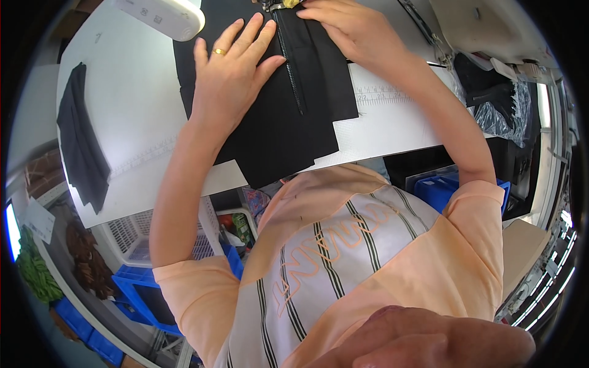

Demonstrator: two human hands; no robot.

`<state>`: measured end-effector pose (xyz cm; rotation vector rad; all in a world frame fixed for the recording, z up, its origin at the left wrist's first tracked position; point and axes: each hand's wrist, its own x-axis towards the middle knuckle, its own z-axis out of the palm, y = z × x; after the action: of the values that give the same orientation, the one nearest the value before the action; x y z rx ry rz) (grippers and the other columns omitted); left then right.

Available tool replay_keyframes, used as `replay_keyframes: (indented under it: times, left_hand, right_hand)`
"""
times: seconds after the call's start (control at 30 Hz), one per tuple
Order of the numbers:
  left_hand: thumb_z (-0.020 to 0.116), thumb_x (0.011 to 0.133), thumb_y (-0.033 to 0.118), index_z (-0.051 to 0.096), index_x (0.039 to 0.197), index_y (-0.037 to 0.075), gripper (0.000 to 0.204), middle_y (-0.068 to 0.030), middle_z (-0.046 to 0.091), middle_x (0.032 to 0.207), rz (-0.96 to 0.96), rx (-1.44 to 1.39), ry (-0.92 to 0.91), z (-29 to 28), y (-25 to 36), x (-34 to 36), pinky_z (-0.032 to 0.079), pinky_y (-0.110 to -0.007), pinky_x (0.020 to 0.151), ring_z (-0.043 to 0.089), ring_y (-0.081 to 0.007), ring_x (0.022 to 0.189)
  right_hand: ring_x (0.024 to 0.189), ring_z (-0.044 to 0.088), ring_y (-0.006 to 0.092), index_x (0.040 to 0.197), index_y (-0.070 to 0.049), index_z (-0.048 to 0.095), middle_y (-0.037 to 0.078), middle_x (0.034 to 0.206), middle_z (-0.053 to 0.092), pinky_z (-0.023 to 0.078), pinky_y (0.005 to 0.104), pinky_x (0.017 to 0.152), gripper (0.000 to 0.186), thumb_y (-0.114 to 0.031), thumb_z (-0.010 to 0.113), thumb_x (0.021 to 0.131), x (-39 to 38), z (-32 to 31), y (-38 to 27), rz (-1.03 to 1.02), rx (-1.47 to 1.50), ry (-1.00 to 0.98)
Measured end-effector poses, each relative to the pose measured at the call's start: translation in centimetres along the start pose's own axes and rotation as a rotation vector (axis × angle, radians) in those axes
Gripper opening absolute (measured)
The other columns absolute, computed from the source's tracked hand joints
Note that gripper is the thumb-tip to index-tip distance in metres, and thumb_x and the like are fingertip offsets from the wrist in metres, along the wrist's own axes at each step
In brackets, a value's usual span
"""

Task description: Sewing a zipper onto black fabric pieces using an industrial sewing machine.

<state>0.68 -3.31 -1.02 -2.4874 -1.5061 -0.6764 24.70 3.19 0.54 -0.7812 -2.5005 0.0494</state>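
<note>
A black fabric piece (264,132) lies on the white sewing table and hangs past its near edge. A zipper (290,70) with metal-looking teeth runs down its middle, toward the sewing machine's presser foot (276,6) at the top edge of the view. My left hand (232,73), with a gold ring, rests flat on the fabric left of the zipper, fingers spread and thumb tip close to the teeth. On the other side, my right hand (350,27) lies on the fabric with fingers stretched toward the presser foot. Part of the presser foot is cut off.
A white rounded machine part (162,15) juts in at the upper left. Another dark cloth strip (83,138) lies on the table's left. Ruler markings (386,92) run along the tabletop. Below stand a white basket (129,236) and blue crates (138,288). Plastic-wrapped black material (497,98) is at right.
</note>
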Motion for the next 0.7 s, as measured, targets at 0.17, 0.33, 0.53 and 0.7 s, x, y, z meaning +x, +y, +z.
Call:
replay_keyframes:
  times: [0.17,0.33,0.53,0.7]
  left_hand:
    - [0.061,0.087,0.049,0.037,0.147,0.007,0.077,-0.0066,0.036,0.153,0.091,-0.153,-0.330,-3.7,2.0,-3.4,0.032,-0.053,0.109,0.035,-0.0262,0.140]
    - [0.068,0.070,0.065,0.034,0.149,0.006,0.104,-0.0080,0.033,0.155,0.079,-0.328,-0.452,-6.5,4.8,-6.0,0.029,-0.056,0.110,0.031,-0.0283,0.142]
    - [0.072,0.078,0.023,0.063,0.123,0.007,0.048,-0.0102,0.064,0.123,-0.023,-0.303,-0.109,-5.1,5.0,-5.9,0.045,-0.044,0.094,0.058,-0.0282,0.115]
    - [0.068,0.077,0.006,0.067,0.107,0.008,0.031,-0.0142,0.066,0.086,-0.291,-0.501,-0.131,-6.3,3.9,-3.5,0.048,-0.040,0.068,0.063,-0.0331,0.078]
  right_hand:
    - [0.114,0.057,0.0281,0.111,-0.009,0.065,0.008,0.125,0.059,0.049,0.0415,0.094,0.036,-0.009,0.071,0.075,-4.0,-5.2,-6.3,-0.165,0.229,-0.205]
    - [0.094,0.061,0.0280,0.106,-0.009,0.068,0.008,0.110,0.063,0.050,0.0418,0.079,0.040,-0.006,0.074,0.066,-5.3,-2.9,-7.0,-0.280,0.189,-0.142]
    - [0.073,0.062,0.0206,0.090,-0.004,0.064,0.008,0.086,0.062,0.048,0.0325,0.061,0.014,-0.010,0.073,0.080,-2.3,-3.7,-8.3,-0.046,0.380,0.047]
    - [0.076,0.064,0.0226,0.087,-0.002,0.065,0.007,0.089,0.065,0.051,0.0329,0.059,0.015,-0.006,0.074,0.075,-4.7,-5.1,-9.4,-0.104,0.289,0.082]
